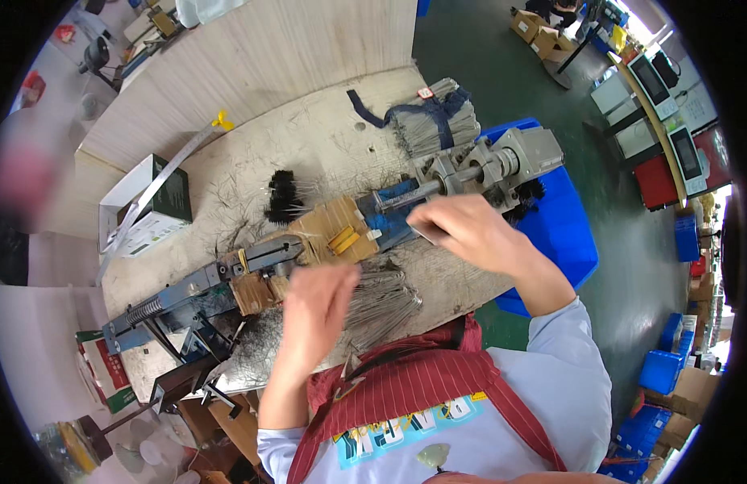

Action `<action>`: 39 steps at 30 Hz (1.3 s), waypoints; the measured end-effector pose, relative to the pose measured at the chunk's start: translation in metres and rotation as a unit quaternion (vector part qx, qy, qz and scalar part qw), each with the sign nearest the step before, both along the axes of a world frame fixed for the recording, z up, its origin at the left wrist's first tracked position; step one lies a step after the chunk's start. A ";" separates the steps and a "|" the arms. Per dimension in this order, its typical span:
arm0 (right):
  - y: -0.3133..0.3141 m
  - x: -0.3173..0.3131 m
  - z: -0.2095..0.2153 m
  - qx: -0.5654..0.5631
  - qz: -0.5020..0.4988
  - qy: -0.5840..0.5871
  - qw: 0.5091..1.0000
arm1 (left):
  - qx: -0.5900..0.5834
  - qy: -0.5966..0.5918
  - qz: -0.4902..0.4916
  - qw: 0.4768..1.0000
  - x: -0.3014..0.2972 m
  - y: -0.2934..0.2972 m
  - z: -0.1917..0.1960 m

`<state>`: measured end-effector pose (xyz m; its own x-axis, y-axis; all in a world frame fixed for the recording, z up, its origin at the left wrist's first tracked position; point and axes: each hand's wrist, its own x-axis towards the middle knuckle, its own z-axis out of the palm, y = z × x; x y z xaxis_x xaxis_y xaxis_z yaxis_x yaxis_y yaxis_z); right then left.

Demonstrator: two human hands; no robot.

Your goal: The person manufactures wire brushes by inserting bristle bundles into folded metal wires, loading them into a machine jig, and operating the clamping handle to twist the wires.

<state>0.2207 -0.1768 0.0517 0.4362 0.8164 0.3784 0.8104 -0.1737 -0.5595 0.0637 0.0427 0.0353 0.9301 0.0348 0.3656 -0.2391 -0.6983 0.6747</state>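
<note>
Wires [385, 302] lie heaped at the near bench edge, within your reach. Your left hand [315, 310] hovers there blurred, grip unclear. Your right hand [462, 230] pinches something thin at the machine [470, 173].

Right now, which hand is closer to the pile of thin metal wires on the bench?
Left. The left hand hovers right beside the wire pile, partly over its edge. The right hand is farther up, at the blue part of the machine.
</note>
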 end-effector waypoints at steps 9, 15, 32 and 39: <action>0.059 0.062 0.008 -0.276 0.013 -0.105 0.955 | 0.163 0.094 0.038 0.981 0.065 0.045 -0.001; 0.085 0.009 -0.022 -0.098 0.123 -0.274 0.949 | 0.137 0.091 0.019 0.986 0.038 0.044 0.009; 0.145 0.017 -0.029 -0.220 0.185 -0.074 0.955 | -0.380 0.155 0.214 0.886 -0.032 -0.002 -0.104; 0.138 0.003 -0.045 -0.161 0.170 -0.145 0.961 | -0.515 0.112 0.168 0.833 -0.032 -0.005 -0.105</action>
